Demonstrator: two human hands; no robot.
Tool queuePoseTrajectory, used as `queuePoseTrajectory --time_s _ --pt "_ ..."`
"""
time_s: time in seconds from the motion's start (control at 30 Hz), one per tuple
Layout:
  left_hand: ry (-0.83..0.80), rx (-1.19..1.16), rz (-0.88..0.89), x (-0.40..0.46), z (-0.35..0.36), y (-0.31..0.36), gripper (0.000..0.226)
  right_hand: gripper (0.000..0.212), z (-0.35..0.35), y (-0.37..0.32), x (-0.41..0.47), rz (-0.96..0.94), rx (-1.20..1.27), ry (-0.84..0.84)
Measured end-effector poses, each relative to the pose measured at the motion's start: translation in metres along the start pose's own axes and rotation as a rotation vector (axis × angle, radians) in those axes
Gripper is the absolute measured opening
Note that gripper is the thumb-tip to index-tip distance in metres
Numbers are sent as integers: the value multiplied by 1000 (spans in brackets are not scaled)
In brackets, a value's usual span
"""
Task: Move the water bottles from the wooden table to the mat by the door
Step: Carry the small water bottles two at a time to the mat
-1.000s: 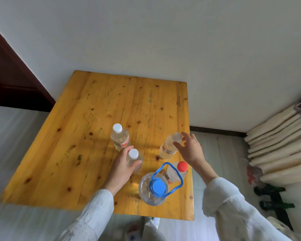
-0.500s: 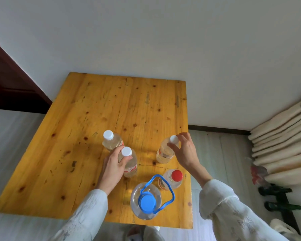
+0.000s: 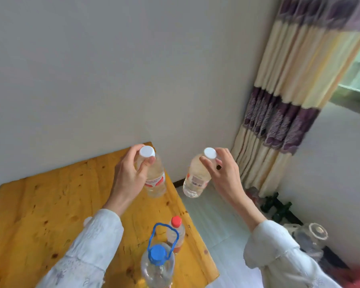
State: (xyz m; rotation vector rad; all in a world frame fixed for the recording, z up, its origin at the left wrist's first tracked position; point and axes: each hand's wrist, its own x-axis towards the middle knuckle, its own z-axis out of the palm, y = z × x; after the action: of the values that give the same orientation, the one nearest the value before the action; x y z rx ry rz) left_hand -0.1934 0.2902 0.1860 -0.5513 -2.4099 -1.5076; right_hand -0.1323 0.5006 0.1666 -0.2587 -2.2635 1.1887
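My left hand (image 3: 129,177) grips a white-capped water bottle (image 3: 156,179) by its neck, lifted above the wooden table (image 3: 40,208). My right hand (image 3: 224,173) holds a second white-capped bottle (image 3: 195,179) by its cap, raised past the table's right edge over the floor. A red-capped bottle (image 3: 176,231) and a large jug with a blue cap and blue handle (image 3: 157,265) stand on the table's near right corner. Part of another white cap (image 3: 87,221) peeks out behind my left sleeve.
A grey wall stands behind the table. A striped purple and cream curtain (image 3: 283,113) hangs at the right. Dark green bottles (image 3: 276,206) and a clear glass jar (image 3: 312,238) sit on the floor by the right wall. Pale floor lies right of the table.
Both hands have lifted their bottles off the table. The view has swung right and up, so the curtain and the right wall now show.
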Motion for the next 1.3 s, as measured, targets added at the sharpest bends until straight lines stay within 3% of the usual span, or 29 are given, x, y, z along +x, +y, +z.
queuePoseTrajectory --time_s 0.2,0.4,0.63,0.77,0.9,1.0,1.2,1.3 --pt "-203 -104 295 -27 31 98 35 35 -99 -29 -78 59 -1 319" --pt "-536 -276 398 -123 88 167 30 47 -198 -33 -204 184 -101 549" --pt "-970 -429 519 -302 149 236 48 33 -302 -46 -407 335 -230 811" --pt "-1165 -459 563 -422 171 280 35 49 -349 -62 -540 436 -336 951" --pt "-1363 -523 594 -548 183 327 37 69 -392 -84 -669 570 -437 1029" --pt "-1524 -592 625 -635 184 365 39 59 -417 -108 -757 667 -460 1161" --pt "-1859 -704 734 -794 177 442 19 41 -450 -159 -906 822 -559 1463" --pt "-1991 -755 774 -868 175 474 40 32 -463 -179 -969 877 -615 1605"
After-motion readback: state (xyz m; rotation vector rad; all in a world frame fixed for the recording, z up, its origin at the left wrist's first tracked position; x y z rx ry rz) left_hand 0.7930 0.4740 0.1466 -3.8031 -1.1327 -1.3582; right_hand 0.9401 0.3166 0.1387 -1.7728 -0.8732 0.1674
